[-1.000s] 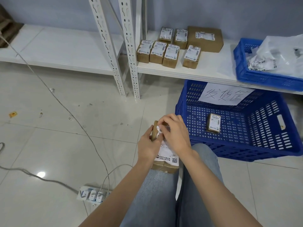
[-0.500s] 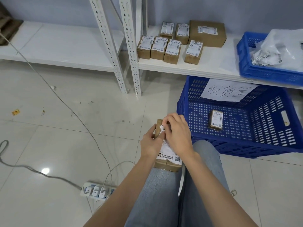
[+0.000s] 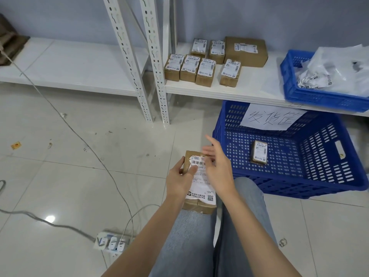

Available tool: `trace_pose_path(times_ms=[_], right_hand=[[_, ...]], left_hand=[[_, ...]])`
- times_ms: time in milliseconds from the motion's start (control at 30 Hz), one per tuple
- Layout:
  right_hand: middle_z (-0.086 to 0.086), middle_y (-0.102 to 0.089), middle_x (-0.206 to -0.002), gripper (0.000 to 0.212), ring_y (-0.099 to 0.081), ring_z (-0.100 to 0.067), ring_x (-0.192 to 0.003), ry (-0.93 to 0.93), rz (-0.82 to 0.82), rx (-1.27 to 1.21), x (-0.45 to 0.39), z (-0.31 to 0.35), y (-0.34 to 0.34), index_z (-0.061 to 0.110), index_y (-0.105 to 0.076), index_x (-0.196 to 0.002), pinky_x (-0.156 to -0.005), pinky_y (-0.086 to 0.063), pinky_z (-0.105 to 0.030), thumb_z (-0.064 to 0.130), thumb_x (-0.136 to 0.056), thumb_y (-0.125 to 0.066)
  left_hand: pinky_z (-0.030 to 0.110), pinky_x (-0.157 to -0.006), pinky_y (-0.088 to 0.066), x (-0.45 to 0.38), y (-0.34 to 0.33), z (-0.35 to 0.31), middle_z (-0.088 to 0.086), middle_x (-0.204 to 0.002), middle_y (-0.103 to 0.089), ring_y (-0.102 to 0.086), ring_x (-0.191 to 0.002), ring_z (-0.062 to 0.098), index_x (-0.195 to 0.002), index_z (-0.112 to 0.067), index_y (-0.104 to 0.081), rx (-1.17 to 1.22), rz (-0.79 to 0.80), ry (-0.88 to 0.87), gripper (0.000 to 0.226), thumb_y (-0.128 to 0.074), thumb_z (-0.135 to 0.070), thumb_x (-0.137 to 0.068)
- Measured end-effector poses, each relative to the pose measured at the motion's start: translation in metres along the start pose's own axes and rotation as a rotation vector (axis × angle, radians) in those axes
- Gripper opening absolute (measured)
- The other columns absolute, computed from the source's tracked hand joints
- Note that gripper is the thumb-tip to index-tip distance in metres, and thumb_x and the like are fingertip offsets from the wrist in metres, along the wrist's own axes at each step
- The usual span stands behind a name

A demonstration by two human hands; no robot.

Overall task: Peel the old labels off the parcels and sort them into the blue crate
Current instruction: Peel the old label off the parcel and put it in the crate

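We've got the parcel (image 3: 199,182) gripped in our left hand (image 3: 179,181), right hand (image 3: 216,168) open, probably touching its label (image 3: 201,183); 1 light stiff box, so pinch a label corner.

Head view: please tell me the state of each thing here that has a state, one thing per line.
Parcel: on the person's lap, label still on.
Left hand: grips the parcel's left edge, thumb on the label.
Right hand: fingers spread and straight, holds nothing.
Blue crate: on the floor, one small parcel inside.
Shelf parcels: labelled, waiting.
Power strip: plugs inserted.
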State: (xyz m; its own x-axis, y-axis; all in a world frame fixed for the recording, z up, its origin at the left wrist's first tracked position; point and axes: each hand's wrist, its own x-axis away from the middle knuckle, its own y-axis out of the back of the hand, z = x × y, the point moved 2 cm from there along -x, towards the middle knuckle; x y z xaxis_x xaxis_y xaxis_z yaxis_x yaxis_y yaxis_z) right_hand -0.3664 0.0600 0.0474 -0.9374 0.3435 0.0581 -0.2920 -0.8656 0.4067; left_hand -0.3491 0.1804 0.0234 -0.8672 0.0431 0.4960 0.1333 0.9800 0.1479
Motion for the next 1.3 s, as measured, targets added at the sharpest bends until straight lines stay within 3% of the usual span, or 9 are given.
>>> trace_pose_path(times_ms=[167,267,367,467,633,933,1100,1200,1300], right_hand=[[0.006,-0.051,-0.107,0.013,-0.056,-0.013,-0.098,0.149,-0.016,0.234,-0.005,-0.003,-0.007,0.010,-0.068,-0.095,-0.084,-0.052,-0.027,0.001,-0.091,-0.059],[0.008,-0.051,-0.104,0.009,-0.052,-0.013,-0.100,0.190,-0.019,0.307,-0.005,-0.003,-0.011,0.013,-0.065,-0.091,-0.082,-0.051,-0.027,0.006,-0.091,-0.061],[0.005,-0.051,-0.104,0.006,-0.049,-0.015,-0.098,0.192,-0.036,0.341,-0.009,-0.005,-0.013,0.014,-0.063,-0.089,-0.081,-0.053,-0.037,0.009,-0.091,-0.062],[0.002,-0.051,-0.103,0.005,-0.048,-0.018,-0.093,0.211,-0.045,0.403,-0.010,-0.004,-0.016,0.013,-0.062,-0.089,-0.079,-0.051,-0.041,0.009,-0.092,-0.060],[-0.002,-0.049,-0.104,0.005,-0.049,-0.019,-0.093,0.184,-0.022,0.424,-0.008,-0.005,-0.016,0.012,-0.061,-0.091,-0.083,-0.049,-0.041,0.009,-0.093,-0.058],[-0.001,-0.046,-0.105,0.008,-0.050,-0.019,-0.095,0.141,-0.018,0.412,0.000,-0.003,-0.013,0.011,-0.060,-0.089,-0.087,-0.048,-0.039,0.005,-0.091,-0.056],[0.006,-0.044,-0.103,0.012,-0.051,-0.016,-0.093,0.127,-0.039,0.359,0.004,-0.004,-0.011,0.017,-0.057,-0.086,-0.083,-0.049,-0.037,0.007,-0.092,-0.054],[0.012,-0.046,-0.107,0.015,-0.054,-0.005,-0.098,0.075,-0.011,0.189,0.008,-0.006,-0.009,0.022,-0.060,-0.095,-0.083,-0.052,-0.029,0.008,-0.092,-0.056],[0.013,-0.050,-0.113,0.036,-0.058,-0.004,-0.099,0.057,-0.010,0.101,0.010,-0.006,-0.006,0.025,-0.061,-0.121,-0.085,-0.052,-0.021,0.004,-0.092,-0.058]], left_hand=[[0.017,-0.058,-0.048,-0.002,0.000,0.003,0.006,-0.098,-0.068,-0.066,-0.072,0.013,-0.138,-0.028,-0.056,-0.003,-0.003,0.011,0.048,-0.067,-0.026,-0.091],[0.011,-0.051,-0.043,-0.004,0.001,0.004,0.005,-0.097,-0.067,-0.060,-0.063,0.006,-0.138,-0.028,-0.055,-0.018,-0.011,0.007,0.048,-0.067,-0.029,-0.091],[0.016,-0.057,-0.045,-0.003,0.001,0.003,0.003,-0.095,-0.069,-0.062,-0.065,0.007,-0.140,-0.028,-0.053,-0.022,0.000,0.016,0.050,-0.066,-0.029,-0.091],[0.012,-0.049,-0.040,-0.003,0.000,0.002,-0.004,-0.076,-0.060,-0.054,-0.052,0.001,-0.138,-0.028,-0.055,-0.042,-0.001,0.025,0.047,-0.065,-0.029,-0.092],[0.022,-0.059,-0.048,-0.002,0.001,0.003,0.000,-0.083,-0.068,-0.063,-0.063,0.012,-0.132,-0.029,-0.060,-0.013,0.006,0.041,0.041,-0.065,-0.027,-0.091],[0.025,-0.061,-0.053,0.000,-0.001,0.002,0.006,-0.096,-0.073,-0.070,-0.074,0.020,-0.135,-0.029,-0.058,-0.005,-0.003,0.045,0.045,-0.067,-0.029,-0.090],[0.022,-0.061,-0.047,0.001,-0.003,0.004,0.004,-0.098,-0.072,-0.064,-0.071,0.014,-0.134,-0.030,-0.059,-0.002,-0.019,0.021,0.046,-0.068,-0.030,-0.089],[0.025,-0.066,-0.051,-0.002,0.000,0.002,0.007,-0.101,-0.071,-0.068,-0.078,0.021,-0.136,-0.028,-0.058,0.006,-0.038,0.013,0.049,-0.070,-0.029,-0.088],[0.022,-0.064,-0.050,-0.002,0.001,0.000,0.008,-0.105,-0.071,-0.067,-0.077,0.018,-0.138,-0.025,-0.057,0.011,-0.043,0.002,0.051,-0.071,-0.026,-0.088]])
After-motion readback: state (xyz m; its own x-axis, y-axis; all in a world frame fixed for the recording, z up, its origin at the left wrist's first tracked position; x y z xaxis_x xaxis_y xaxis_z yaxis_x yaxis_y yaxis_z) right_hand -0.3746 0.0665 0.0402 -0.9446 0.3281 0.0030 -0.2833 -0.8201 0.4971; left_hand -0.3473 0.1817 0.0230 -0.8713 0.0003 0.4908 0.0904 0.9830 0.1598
